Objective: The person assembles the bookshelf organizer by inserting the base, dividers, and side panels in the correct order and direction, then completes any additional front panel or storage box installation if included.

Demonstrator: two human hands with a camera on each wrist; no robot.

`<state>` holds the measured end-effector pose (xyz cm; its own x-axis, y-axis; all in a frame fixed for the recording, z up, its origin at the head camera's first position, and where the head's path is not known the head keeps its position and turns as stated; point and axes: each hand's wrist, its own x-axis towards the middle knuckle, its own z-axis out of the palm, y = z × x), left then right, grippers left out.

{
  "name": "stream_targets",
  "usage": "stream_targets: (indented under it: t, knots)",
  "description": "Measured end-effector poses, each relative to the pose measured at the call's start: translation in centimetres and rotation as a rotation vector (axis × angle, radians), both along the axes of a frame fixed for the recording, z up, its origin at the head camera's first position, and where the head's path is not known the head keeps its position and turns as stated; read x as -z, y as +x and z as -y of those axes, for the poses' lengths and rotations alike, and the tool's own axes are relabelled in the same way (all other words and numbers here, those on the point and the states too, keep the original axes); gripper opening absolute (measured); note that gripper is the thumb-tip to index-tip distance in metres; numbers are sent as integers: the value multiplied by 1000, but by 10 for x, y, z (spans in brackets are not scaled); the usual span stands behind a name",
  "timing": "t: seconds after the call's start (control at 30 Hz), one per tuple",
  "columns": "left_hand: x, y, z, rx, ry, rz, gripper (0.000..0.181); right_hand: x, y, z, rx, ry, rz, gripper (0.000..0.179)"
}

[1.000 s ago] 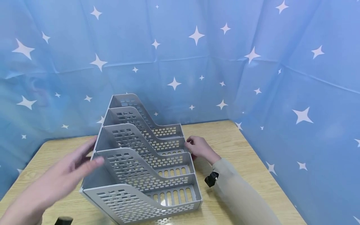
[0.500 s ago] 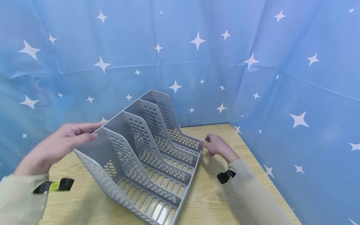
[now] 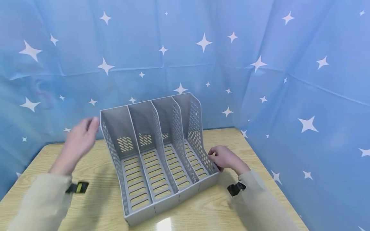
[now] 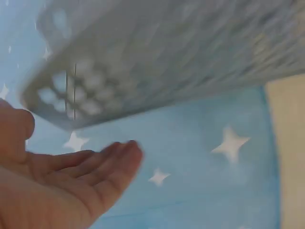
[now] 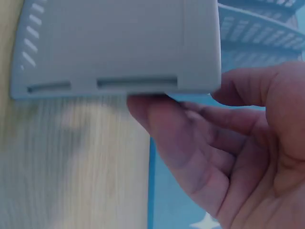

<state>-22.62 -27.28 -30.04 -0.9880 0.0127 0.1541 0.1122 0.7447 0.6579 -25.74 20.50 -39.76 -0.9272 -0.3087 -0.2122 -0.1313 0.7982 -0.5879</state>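
Note:
A grey plastic desktop file organizer (image 3: 169, 201) with several upright compartments stands at the middle of the table, its low front turned toward me and its high back away. My right hand (image 3: 226, 158) grips its front right corner. In the right wrist view, the thumb lies along the edge of the organizer (image 5: 128, 43) and the fingers curl beneath it. My left hand (image 3: 78, 142) is by the high back left corner. Seen from the left wrist, the left fingers (image 4: 112, 174) extend, with a gap below the perforated side wall.
The light wooden table (image 3: 95, 189) runs under the organizer. A blue curtain (image 3: 138, 38) with white stars hangs behind and along the sides. Dark wrist straps (image 3: 236, 188) sit on both pale sleeves.
The organizer has swung round from facing right to facing me. My left hand moved from its near left corner, let go of the wall. My right hand stayed at the front right corner.

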Motion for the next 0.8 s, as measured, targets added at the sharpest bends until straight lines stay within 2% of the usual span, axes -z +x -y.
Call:
stream_targets:
  t: [0.07, 0.17, 0.27, 0.33, 0.43, 0.6, 0.8]
  knots:
    - [22, 18, -6, 47, -24, 87, 85, -1, 9, -1, -1, -42, 57, 33]
    - [56, 39, -24, 128, -46, 160, 83, 0, 22, -3, -10, -120, 119, 38]
    - [80, 46, -43, 181, -32, 192, 81, 2, 29, -3, -22, -195, 119, 37]
    - [90, 42, -53, 189, -7, 210, 81, 5, 31, -2, -19, -222, 78, 34]
    - [98, 32, -60, 166, 22, 215, 84, 12, 30, 1, 0, -222, -30, 34]
    - [108, 16, -61, 146, 77, 202, 81, 27, 23, 9, 94, -208, -175, 39]
    - [120, 3, -60, 128, 201, 226, 78, 43, 15, 19, 230, -263, -236, 39]
